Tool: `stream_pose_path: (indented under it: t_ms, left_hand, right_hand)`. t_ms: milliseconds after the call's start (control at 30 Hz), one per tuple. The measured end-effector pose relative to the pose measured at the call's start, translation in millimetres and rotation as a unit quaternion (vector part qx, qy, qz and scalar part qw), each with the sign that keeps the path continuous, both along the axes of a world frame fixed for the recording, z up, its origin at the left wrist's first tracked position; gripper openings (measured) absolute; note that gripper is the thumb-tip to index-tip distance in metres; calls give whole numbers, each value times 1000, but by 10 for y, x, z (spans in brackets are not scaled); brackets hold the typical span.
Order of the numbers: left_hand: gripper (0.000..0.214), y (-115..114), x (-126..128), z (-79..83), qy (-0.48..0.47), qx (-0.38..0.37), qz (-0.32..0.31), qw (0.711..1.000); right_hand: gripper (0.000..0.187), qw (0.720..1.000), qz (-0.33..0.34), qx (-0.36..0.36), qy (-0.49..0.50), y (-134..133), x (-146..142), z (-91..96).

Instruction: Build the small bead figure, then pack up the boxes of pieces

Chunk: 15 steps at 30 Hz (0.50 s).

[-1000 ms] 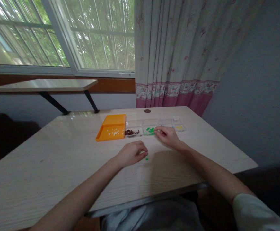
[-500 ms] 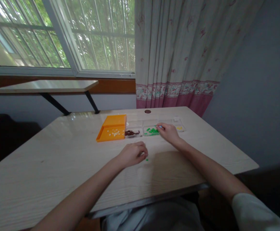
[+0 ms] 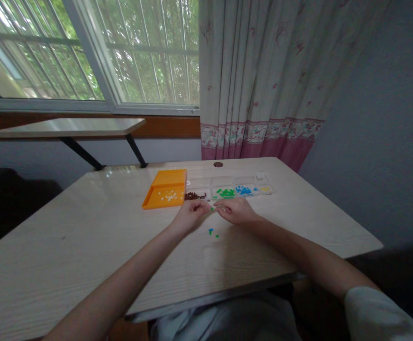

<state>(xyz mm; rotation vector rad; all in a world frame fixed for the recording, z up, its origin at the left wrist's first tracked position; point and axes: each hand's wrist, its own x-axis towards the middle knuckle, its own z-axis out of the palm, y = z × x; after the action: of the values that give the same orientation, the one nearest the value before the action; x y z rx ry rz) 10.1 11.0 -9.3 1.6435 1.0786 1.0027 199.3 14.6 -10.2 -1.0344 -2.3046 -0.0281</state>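
Observation:
A tiny green building brick [image 3: 212, 209] shows between the fingertips of both my hands, just in front of the compartment tray. My left hand [image 3: 191, 214] pinches at it from the left, fingers closed. From the right, my right hand [image 3: 237, 210] meets it with thumb and fingers pressed together. Which hand bears the brick is hard to see. On the tabletop below lie a small blue and green cluster [image 3: 210, 231] and a loose green piece [image 3: 217, 236]. Behind my hands, the clear tray [image 3: 224, 181] holds green pieces [image 3: 226, 192], blue pieces [image 3: 245, 190], brown pieces [image 3: 194, 195] and yellow pieces [image 3: 264, 189].
An open orange case [image 3: 169, 177] with white pieces [image 3: 171, 195] stands left of the tray on the pale wooden table [image 3: 96, 237]. A raised shelf [image 3: 71, 126] on black legs is at the back left. Window and curtain [image 3: 256, 85] lie beyond.
My right hand has come back from the tray toward me and left, uncovering the blue pieces. My left hand has moved forward to meet it, revealing the blue and green cluster on the table.

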Motion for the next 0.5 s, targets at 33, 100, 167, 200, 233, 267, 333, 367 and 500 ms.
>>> stream_pose_path:
  t_ms: [33,100,167,200,233,267,333,367,500]
  left_hand:
    - [33,0,7,0,-18,-13,2,1000]
    - [34,-13,20,11,-34,-25,6,999]
    - [35,-33,31,30,-33,-28,0,999]
    - [35,-42,34,39,-32,-28,-5,999]
    - [36,-49,35,47,-29,-29,-10,999]
    - [36,-56,36,53,-28,-30,-13,999]
    - [36,-63,35,60,-30,-36,-14,999]
    - [35,-64,34,60,-33,-40,-13,999]
    - [34,-44,29,45,-25,-33,-16,999]
  right_hand:
    - [22,1000,8,7,2,-6,-15,-16]
    - [22,1000,17,17,9,-10,-30,-42]
    - [22,999,23,26,15,-12,-30,-56]
    - [22,999,27,30,16,-12,-29,-60]
    - [21,999,29,35,18,-13,-27,-62]
    - [21,999,30,39,18,-14,-25,-62]
    - [21,998,29,46,20,-19,-26,-58]
    - [21,998,28,49,21,-23,-29,-54]
    - [20,997,30,72,25,-34,-41,-32]
